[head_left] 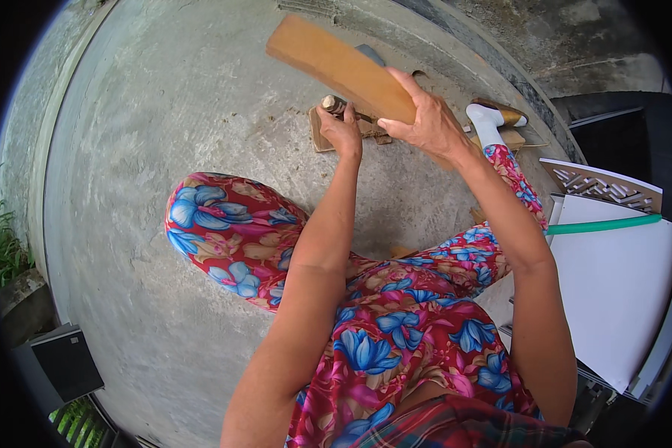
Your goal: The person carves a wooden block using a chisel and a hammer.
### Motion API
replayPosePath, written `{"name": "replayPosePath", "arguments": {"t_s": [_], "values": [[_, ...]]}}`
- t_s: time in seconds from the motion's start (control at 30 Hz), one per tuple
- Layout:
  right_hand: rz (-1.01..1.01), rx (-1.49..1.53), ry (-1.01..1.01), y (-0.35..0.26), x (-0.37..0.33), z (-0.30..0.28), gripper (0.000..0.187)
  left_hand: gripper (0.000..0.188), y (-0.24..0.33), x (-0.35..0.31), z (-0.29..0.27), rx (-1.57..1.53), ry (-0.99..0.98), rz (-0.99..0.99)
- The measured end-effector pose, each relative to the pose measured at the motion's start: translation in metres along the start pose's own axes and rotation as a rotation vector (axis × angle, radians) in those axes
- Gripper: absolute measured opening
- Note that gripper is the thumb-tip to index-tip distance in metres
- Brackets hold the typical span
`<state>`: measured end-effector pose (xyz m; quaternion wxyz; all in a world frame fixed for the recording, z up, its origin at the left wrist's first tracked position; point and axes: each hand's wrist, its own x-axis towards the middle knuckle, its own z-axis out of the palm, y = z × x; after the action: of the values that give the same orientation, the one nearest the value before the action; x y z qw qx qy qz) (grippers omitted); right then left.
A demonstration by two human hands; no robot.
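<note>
My right hand (434,123) is closed round the near end of a thick orange-brown wooden plank (336,63), held up at a slant toward the far left. Below it, my left hand (341,136) grips a chisel (334,104) by its handle, whose pale round butt points up and left. A thin dark part of the tool shows to the right of my fingers; its tip is hidden. Under my left hand a small brown wood block (321,140) lies on the floor, with crumbs and chips beside it.
I sit on a grey concrete floor (149,134), legs bent. My right foot, in a white sock (487,123), is beside wood pieces. A white panel (605,276) with a green strip (605,225) stands at right. A dark box (66,362) is at lower left.
</note>
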<state>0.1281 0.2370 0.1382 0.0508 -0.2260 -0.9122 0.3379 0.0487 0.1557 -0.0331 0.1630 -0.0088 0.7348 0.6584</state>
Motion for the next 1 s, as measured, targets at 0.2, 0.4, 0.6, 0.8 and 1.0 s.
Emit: {"name": "replayPosePath", "arguments": {"t_s": [0.2,0.4,0.6,0.8,1.0], "values": [[0.183,-0.415,-0.467,-0.012,0.038,-0.002,0.079,0.032,-0.029,0.006,0.003,-0.077,0.142,0.17],[-0.008,-0.082,-0.17,-0.013,0.029,0.012,0.063,0.032,-0.01,0.001,-0.011,-0.084,0.06,-0.02],[0.229,-0.308,-0.444,-0.011,0.03,0.007,0.079,0.029,-0.026,0.007,-0.002,-0.001,0.129,0.219],[0.062,-0.182,-0.132,0.002,0.035,-0.006,0.077,0.028,-0.034,0.018,0.001,-0.061,0.044,0.118],[0.033,-0.067,-0.117,-0.032,0.034,-0.01,0.076,0.032,-0.03,0.017,-0.003,-0.029,0.023,0.087]]}}
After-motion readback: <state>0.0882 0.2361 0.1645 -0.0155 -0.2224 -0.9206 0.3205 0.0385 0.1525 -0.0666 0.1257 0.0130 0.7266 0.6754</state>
